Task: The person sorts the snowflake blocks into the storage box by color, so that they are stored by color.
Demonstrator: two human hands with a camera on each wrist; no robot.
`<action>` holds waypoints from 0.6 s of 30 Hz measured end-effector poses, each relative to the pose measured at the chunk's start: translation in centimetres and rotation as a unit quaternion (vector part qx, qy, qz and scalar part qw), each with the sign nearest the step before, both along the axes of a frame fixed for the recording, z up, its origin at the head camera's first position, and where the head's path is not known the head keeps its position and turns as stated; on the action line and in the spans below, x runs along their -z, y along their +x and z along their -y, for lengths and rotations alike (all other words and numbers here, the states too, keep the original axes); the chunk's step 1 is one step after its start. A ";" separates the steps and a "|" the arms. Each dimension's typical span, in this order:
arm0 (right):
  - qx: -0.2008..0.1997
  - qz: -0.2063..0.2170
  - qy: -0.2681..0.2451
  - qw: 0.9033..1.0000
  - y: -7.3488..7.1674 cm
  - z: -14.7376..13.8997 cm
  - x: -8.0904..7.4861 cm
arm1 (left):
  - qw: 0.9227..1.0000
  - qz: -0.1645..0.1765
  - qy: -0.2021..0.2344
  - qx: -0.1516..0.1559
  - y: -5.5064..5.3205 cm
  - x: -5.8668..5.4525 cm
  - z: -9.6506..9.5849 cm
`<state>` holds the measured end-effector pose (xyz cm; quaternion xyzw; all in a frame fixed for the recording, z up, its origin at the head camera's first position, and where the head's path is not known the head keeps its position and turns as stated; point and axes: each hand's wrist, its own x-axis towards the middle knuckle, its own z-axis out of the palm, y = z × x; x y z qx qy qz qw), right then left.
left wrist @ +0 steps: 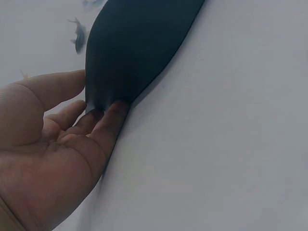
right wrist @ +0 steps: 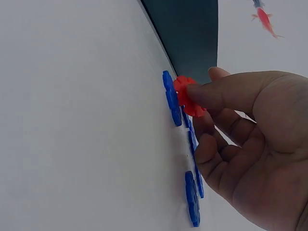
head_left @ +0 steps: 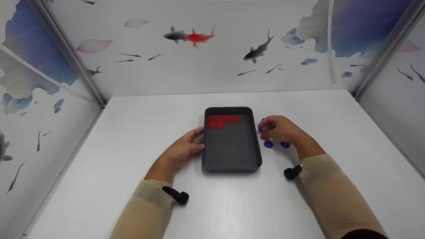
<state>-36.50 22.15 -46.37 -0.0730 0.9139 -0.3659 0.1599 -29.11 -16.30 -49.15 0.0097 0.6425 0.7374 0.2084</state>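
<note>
The right hand [head_left: 282, 130] pinches a red flower-shaped disc [right wrist: 182, 95] between thumb and fingers, just beside the right wall of a dark grey tray [head_left: 232, 147], near blue flower-shaped discs [head_left: 268, 144] on the white table [head_left: 215, 202]. The left hand [head_left: 182, 149], fingers extended, touches the tray's left wall. Six red discs [head_left: 220, 125] lie in two rows at its far left corner.

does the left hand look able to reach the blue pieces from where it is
Probably not directly: the tray stands between the left hand, at its left side, and the blue pieces, which lie by the right hand.
</note>
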 end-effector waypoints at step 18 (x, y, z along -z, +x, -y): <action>0.044 -0.016 -0.228 0.973 1.8 2.3 -4.5 | 1.000 -0.004 0.001 0.006 0.2 -0.1 0.0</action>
